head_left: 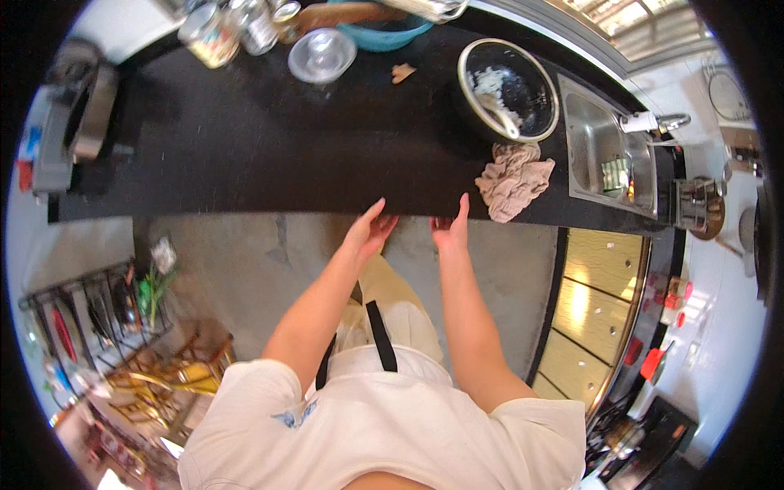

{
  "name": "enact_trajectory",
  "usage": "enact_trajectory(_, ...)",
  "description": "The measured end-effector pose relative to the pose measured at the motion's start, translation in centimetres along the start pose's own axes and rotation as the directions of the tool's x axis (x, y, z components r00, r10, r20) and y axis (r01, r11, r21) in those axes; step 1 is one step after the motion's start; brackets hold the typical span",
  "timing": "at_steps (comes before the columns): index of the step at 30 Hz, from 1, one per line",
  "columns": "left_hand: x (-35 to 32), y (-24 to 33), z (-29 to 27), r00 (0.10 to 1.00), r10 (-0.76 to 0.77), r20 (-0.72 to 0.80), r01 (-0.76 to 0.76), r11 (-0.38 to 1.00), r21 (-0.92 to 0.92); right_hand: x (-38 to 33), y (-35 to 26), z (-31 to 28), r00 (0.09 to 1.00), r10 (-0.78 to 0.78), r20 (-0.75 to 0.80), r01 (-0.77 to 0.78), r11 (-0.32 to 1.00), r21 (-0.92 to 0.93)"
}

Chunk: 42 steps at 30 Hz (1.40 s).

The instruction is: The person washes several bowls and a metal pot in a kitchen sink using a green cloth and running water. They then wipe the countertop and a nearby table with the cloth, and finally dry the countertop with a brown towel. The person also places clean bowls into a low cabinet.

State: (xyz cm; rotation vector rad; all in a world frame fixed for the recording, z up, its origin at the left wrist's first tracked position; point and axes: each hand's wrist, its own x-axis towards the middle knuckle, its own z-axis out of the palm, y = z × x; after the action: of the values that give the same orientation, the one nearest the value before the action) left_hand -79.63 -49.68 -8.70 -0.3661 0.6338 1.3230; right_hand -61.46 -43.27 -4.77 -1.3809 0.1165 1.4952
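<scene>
My left hand (370, 232) is held at the front edge of the black countertop (269, 139), thumb up and fingers apart, with nothing in it. Facing it, my right hand (452, 226) is also open and bare, its thumb pointing up. A gap lies between the two palms. Closest to my right hand is a crumpled pinkish-brown cloth (516, 181) on the counter. Just beyond the cloth stands a dark pot with a pale rim (465, 59), holding some white rice (494, 85) and a light-coloured spoon or rice paddle (505, 121).
A steel sink (584, 143) with a tap (671, 122) is at the right. Along the back are a blue basin (384, 37), a clear bowl (322, 55), jars (255, 28) and a small brown scrap (403, 73). Yellow drawers (600, 269) sit below right; a rack (94, 314) stands lower left.
</scene>
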Motion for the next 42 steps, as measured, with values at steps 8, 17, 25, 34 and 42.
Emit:
enact_trajectory(8, -3.5, -2.7, -3.1, 0.983, 0.154, 0.095, -0.175, 0.948, 0.266, 1.8, -0.3, -10.7, 0.989, 0.013, 0.149, -0.015, 1.0, 0.011)
enact_trajectory(17, -12.3, -3.7, -13.1, 0.806, 0.56, -0.193, -0.242, 0.608, 0.756, -4.9, -4.8, -21.3, 0.915, -0.402, -0.038, 0.208, 0.552, -0.807)
enact_trajectory(25, -16.4, -3.2, -17.0, 0.433, 0.873, -0.225, -0.137, 0.311, 0.941, -5.3, -9.3, -24.9, 0.858, -0.474, 0.196, -0.075, -0.494, -0.866)
enact_trajectory(34, -16.7, -3.4, -16.8, 0.105, 0.989, 0.099, 0.11, -0.111, 0.988, -6.6, -8.6, -25.1, 0.589, -0.369, 0.719, 0.18, -0.807, -0.562)
enact_trajectory(42, -16.9, -3.0, -16.3, 0.281, 0.951, 0.13, 0.186, -0.187, 0.965, 12.0, 1.3, -19.7, 0.689, 0.314, 0.654, 0.718, -0.418, -0.557)
